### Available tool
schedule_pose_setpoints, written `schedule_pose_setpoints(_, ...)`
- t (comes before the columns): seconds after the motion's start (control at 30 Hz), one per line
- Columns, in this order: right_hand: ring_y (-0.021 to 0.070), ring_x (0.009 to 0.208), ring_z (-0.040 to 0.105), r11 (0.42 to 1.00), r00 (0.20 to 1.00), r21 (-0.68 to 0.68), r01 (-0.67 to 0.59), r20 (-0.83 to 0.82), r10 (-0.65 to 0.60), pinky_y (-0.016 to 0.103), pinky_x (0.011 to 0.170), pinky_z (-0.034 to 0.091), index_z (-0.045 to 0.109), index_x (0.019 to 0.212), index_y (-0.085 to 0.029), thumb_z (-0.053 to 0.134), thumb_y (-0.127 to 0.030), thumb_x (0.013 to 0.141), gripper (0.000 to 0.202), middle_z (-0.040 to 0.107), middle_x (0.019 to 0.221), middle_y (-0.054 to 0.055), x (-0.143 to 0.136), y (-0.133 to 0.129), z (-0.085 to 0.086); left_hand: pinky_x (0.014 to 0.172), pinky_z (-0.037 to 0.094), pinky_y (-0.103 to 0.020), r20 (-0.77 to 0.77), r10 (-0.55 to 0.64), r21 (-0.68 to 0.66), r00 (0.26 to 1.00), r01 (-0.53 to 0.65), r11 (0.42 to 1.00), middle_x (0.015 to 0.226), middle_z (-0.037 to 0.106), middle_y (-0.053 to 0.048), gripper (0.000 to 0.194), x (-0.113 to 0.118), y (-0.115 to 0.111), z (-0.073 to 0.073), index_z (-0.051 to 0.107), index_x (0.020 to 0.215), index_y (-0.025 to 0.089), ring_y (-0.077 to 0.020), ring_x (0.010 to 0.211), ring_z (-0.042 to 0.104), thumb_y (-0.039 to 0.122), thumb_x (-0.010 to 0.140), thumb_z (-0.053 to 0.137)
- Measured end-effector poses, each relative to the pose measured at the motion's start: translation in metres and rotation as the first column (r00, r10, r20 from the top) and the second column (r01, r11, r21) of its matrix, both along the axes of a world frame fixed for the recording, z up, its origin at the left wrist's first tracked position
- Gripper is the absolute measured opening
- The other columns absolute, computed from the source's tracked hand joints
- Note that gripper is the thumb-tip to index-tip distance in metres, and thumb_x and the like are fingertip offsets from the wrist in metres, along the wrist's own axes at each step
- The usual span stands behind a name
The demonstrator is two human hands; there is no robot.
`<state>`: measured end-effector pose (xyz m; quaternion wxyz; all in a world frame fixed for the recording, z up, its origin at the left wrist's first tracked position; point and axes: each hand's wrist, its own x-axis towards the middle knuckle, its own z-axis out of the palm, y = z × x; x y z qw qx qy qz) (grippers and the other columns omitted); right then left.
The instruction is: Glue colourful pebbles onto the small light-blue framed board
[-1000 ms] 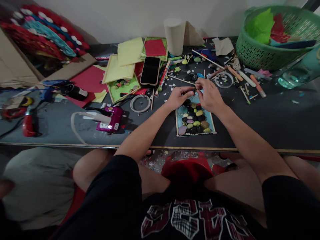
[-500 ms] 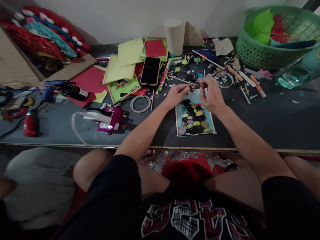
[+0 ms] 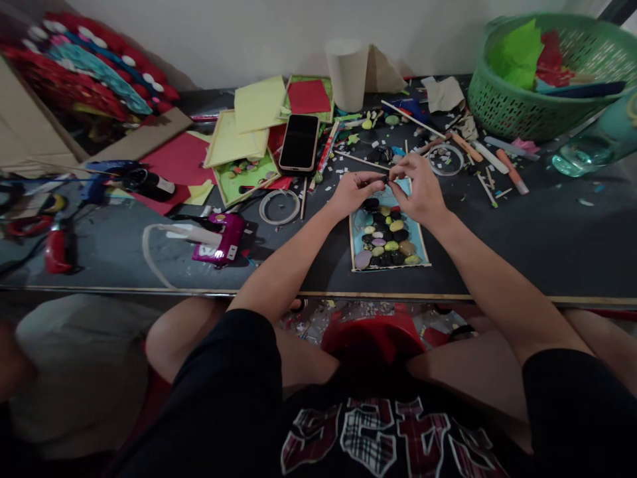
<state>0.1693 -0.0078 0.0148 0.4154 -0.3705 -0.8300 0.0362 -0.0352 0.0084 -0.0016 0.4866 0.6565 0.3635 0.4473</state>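
Above the pebble tray, left hand and right hand, fingers pinching a small dark piece together, phone beyond on tabletop

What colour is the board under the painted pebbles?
Light blue board, edged by a pale wooden frame; seen in the head view.

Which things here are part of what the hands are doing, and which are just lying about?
In use:
left hand
right hand
small dark piece pinched between both hands
blue board with pebbles

Lying about:
phone
paper roll
green basket
pink device
tape ring
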Motion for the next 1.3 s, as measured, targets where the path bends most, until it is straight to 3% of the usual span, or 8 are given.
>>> schedule_pose_setpoints(0.23,0.0239,0.089,0.066,0.996,0.996,-0.050,-0.077,-0.047,0.074,0.052,0.090,0.058,0.049,0.120,-0.023,0.055,-0.044,0.094,0.033,0.065,0.099,0.006,-0.003,0.000,-0.002,0.071,0.051,-0.025,-0.002,0.021,-0.012,1.000,-0.021,1.000,0.086,0.079,-0.008,0.074,0.000,-0.001,0.000,0.080,0.100,0.012,-0.0134,0.073,0.066,0.076,0.063,0.080)
schedule_pose_setpoints(0.43,0.0216,0.088,0.064,0.990,0.994,-0.133,-0.046,-0.108,0.032,0.047,0.088,0.057,0.046,0.125,-0.023,0.056,-0.047,0.094,0.041,0.066,0.101,0.006,-0.004,-0.003,0.002,0.073,0.052,-0.025,0.021,0.015,-0.016,1.000,-0.014,1.000,0.087,0.079,-0.009,0.075,0.000,-0.001,0.001,0.079,0.102,0.010,-0.0142,0.075,0.068,0.075,0.065,0.080)
schedule_pose_setpoints(0.63,0.0203,0.086,0.063,0.993,0.995,-0.115,-0.041,-0.091,0.031,0.048,0.092,0.056,0.058,0.109,-0.023,0.054,-0.056,0.095,0.036,0.060,0.118,0.010,-0.003,-0.004,0.005,0.077,0.053,-0.027,0.028,-0.007,-0.034,1.000,0.008,0.999,0.089,0.079,-0.009,0.075,-0.001,0.001,-0.002,0.079,0.103,0.010,-0.0164,0.079,0.070,0.074,0.063,0.081)
schedule_pose_setpoints(0.9,0.0194,0.081,0.063,0.992,0.997,-0.123,-0.027,-0.078,0.017,0.052,0.088,0.058,0.058,0.115,-0.023,0.049,-0.062,0.097,0.044,0.060,0.129,0.011,-0.003,-0.003,0.006,0.075,0.053,-0.028,0.008,-0.011,-0.022,1.000,0.011,1.000,0.086,0.079,-0.007,0.073,-0.001,-0.001,0.002,0.079,0.101,0.011,-0.0159,0.076,0.068,0.075,0.064,0.080)
schedule_pose_setpoints(1.0,0.0199,0.082,0.064,0.989,0.998,-0.146,-0.024,-0.056,0.016,0.050,0.088,0.058,0.058,0.117,-0.023,0.051,-0.058,0.097,0.041,0.061,0.127,0.012,-0.003,-0.005,0.008,0.078,0.054,-0.029,-0.008,-0.014,-0.017,1.000,0.014,1.000,0.088,0.078,-0.007,0.069,-0.001,-0.002,0.003,0.079,0.101,0.012,-0.0161,0.078,0.068,0.072,0.066,0.080)
schedule_pose_setpoints(1.17,0.0181,0.076,0.061,0.974,0.993,-0.193,-0.116,-0.058,0.107,0.041,0.079,0.056,0.041,0.136,-0.021,0.056,-0.038,0.093,0.048,0.065,0.094,0.004,-0.004,-0.004,0.010,0.075,0.051,-0.027,-0.045,-0.018,-0.035,0.999,0.016,0.999,0.083,0.076,-0.005,0.073,-0.001,-0.003,0.005,0.080,0.096,0.010,-0.0141,0.075,0.065,0.074,0.062,0.081)
schedule_pose_setpoints(1.3,0.0196,0.081,0.061,0.965,0.988,-0.209,-0.157,-0.027,0.155,0.040,0.079,0.054,0.038,0.136,-0.021,0.053,-0.027,0.092,0.047,0.065,0.095,0.005,-0.003,-0.005,0.014,0.074,0.049,-0.026,-0.076,-0.068,-0.018,0.995,0.067,0.998,0.081,0.074,-0.004,0.077,-0.001,-0.002,0.007,0.080,0.098,0.009,-0.0149,0.076,0.065,0.077,0.064,0.077)
